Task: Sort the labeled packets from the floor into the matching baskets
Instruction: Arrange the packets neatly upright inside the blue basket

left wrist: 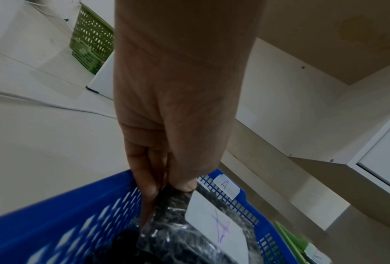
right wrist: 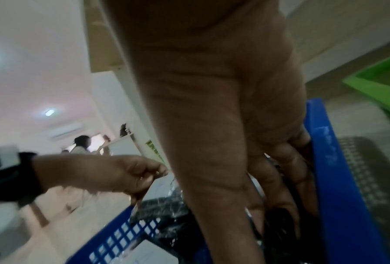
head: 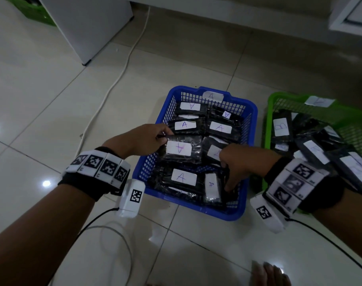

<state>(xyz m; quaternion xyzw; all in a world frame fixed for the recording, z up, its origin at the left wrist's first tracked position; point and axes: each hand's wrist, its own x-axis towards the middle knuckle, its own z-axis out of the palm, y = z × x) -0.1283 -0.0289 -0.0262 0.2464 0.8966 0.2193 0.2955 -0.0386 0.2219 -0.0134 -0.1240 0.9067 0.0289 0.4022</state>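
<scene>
While both hands work inside the blue basket (head: 250, 112), I read this as the placing step: an A-labelled packet (head: 181, 148) is going in among the other A packets, under the basket's own A tag (head: 212, 96).

Left hand (head: 142, 141): grip is a pinch, thumb and fingers closed on the packet's left edge. The left wrist view confirms it, fingertips (left wrist: 185, 185) clamped on the clear wrap just beside the white label. The packet lies roughly flat, label up, on top of the pile at mid-basket. Forearm comes in from the left over the basket's left wall, wrist about level.

Right hand (head: 235, 162): reaching down into the near right part of the basket, fingers pointing down between packets close to the right wall. In the right wrist view the fingers (right wrist: 286, 180) are extended into dark packets, curled round nothing I can make out, so I'd call that grip open, pressing or parting the stack. Contact below the fingertips is hidden.

The green basket (head: 345, 118) sits just to the right, holding packets marked B.

Next move, my guess: let go of the pinch so the packet settles flat, pull both hands clear, then go for another packet. No loose packets on the floor (head: 52, 100) are visible here, so the sort looks near its end.
</scene>
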